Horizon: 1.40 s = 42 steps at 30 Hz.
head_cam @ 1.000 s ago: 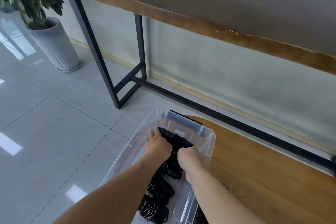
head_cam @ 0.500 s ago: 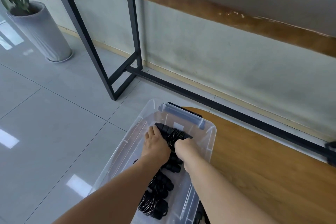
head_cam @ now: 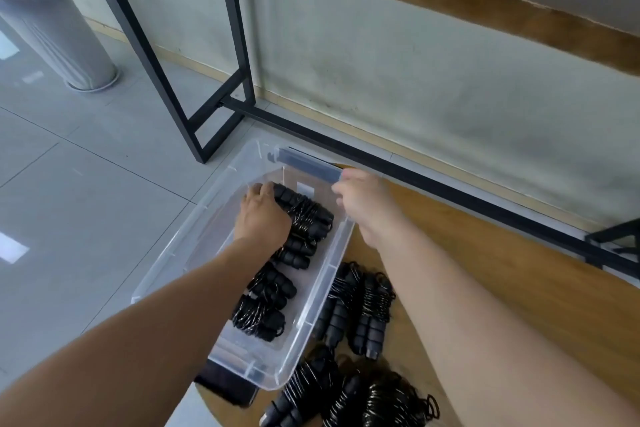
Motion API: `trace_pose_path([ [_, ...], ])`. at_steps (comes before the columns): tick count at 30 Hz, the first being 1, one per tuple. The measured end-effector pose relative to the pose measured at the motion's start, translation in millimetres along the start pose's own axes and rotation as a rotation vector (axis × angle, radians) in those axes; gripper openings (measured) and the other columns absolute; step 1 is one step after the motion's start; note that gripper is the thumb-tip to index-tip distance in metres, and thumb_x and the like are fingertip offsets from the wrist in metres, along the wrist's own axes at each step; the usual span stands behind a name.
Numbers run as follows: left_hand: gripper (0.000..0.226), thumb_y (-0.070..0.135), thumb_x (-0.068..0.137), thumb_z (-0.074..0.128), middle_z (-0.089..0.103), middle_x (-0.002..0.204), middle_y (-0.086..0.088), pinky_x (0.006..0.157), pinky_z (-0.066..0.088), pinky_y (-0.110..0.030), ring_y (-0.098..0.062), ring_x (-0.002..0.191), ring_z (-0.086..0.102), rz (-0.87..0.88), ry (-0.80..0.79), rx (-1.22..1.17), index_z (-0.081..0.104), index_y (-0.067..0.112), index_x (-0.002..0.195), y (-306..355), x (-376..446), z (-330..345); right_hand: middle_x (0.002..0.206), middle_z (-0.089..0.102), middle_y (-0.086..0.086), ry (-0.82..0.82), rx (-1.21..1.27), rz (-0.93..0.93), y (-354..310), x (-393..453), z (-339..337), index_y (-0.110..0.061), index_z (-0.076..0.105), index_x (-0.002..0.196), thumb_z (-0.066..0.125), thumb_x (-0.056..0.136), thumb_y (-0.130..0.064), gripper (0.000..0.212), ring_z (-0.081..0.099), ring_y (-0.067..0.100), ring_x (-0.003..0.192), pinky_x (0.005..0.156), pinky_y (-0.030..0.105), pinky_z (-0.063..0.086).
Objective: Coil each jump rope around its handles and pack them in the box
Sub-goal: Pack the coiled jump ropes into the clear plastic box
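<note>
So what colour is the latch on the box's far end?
Grey-blue latch, on the clear plastic box; head view.

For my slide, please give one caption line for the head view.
Left hand presses a coiled jump rope into the clear box; right hand lifted above its rim.

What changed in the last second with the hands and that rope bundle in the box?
The right hand let go of the coiled jump rope and lifted toward the far right rim of the box. The left hand stays on the bundle; the box has not moved.
</note>
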State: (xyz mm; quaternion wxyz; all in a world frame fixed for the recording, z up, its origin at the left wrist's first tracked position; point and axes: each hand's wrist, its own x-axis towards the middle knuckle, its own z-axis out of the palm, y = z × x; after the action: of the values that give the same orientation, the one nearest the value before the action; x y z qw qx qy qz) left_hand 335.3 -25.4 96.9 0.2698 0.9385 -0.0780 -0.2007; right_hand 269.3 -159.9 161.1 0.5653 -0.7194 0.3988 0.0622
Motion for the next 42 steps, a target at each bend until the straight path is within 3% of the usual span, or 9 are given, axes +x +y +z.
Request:
trace_pose_path([
  [7,0.029,0.022,0.104,0.041,0.063,0.116,-0.001,0.071,0.038,-0.017,-0.012,0.091,0.052,0.259,0.298,-0.120,0.061,0.018,0.124,62,-63,-9,0.092,0.068,0.005,0.107,0.225,-0.021,57,-22,-78,-0.014,0.066,0.100,0.055,0.096,-0.008,0.014,0.063,0.015,0.082,0.081,0.030,0.056],
  [12,0.015,0.023,0.100,0.048,0.065,0.083,0.005,0.050,0.041,-0.015,-0.010,0.063,0.056,0.386,0.125,-0.216,0.063,0.023,0.106,90,-131,32,0.084,0.068,0.004,0.084,0.200,0.084,112,-23,-92,-0.015,0.067,0.092,0.053,0.096,-0.010,0.016,0.062,0.016,0.079,0.081,0.029,0.056],
  [18,0.016,0.011,0.096,0.053,0.057,0.075,-0.002,0.074,0.052,-0.034,-0.020,0.066,0.054,-0.477,-0.303,-0.849,0.065,0.005,0.106,75,-173,126,0.089,0.068,0.006,0.040,0.055,0.140,166,-13,-95,-0.008,0.070,0.104,0.048,0.096,-0.005,0.024,0.062,0.017,0.080,0.070,0.027,0.052],
  [21,0.004,0.009,0.096,0.051,0.047,0.082,-0.009,0.091,0.050,-0.041,-0.024,0.073,0.048,-0.842,-0.332,-1.037,0.055,0.007,0.095,73,-177,140,0.107,0.065,0.001,-0.050,-0.137,0.118,183,0,-93,-0.016,0.068,0.120,0.048,0.095,-0.010,0.032,0.062,0.021,0.100,0.091,0.033,0.052],
  [24,0.029,0.009,0.087,0.053,0.055,0.107,-0.007,0.094,0.048,-0.042,-0.036,0.104,0.056,-0.894,-0.400,-1.064,0.054,0.014,0.115,63,-163,158,0.136,0.058,0.000,-0.153,-0.304,0.083,187,11,-87,-0.022,0.060,0.132,0.045,0.096,-0.011,0.040,0.052,0.024,0.126,0.100,0.030,0.040],
  [32,0.032,0.012,0.082,0.043,0.053,0.089,-0.005,0.089,0.044,-0.040,-0.028,0.064,0.042,-1.008,-0.318,-1.050,0.057,0.013,0.111,39,-139,201,0.150,0.046,0.007,-0.378,-0.597,0.019,200,34,-67,-0.028,0.039,0.150,0.040,0.092,-0.010,0.061,0.050,0.025,0.124,0.095,0.027,0.039],
  [37,0.025,0.010,0.097,0.043,0.052,0.132,-0.010,0.096,0.038,-0.043,-0.031,0.115,0.050,-1.066,-0.240,-1.119,0.051,0.008,0.120,54,-148,182,0.150,0.046,0.005,-0.400,-0.584,0.019,207,39,-64,-0.022,0.043,0.148,0.042,0.091,-0.007,0.059,0.044,0.024,0.134,0.108,0.028,0.034],
  [39,0.026,0.007,0.100,0.042,0.051,0.124,-0.011,0.090,0.039,-0.041,-0.032,0.102,0.052,-1.056,-0.227,-1.095,0.047,0.007,0.125,54,-148,180,0.146,0.050,0.004,-0.393,-0.569,0.020,208,41,-66,-0.023,0.049,0.144,0.042,0.089,-0.010,0.057,0.047,0.024,0.131,0.107,0.029,0.037],
  [42,0.008,0.002,0.099,0.043,0.041,0.082,-0.007,0.077,0.037,-0.037,-0.023,0.068,0.039,-1.027,-0.219,-1.061,0.043,0.008,0.094,55,-150,179,0.140,0.055,0.002,-0.324,-0.522,0.021,206,39,-74,-0.024,0.056,0.139,0.046,0.090,-0.015,0.051,0.051,0.025,0.125,0.104,0.030,0.041],
])
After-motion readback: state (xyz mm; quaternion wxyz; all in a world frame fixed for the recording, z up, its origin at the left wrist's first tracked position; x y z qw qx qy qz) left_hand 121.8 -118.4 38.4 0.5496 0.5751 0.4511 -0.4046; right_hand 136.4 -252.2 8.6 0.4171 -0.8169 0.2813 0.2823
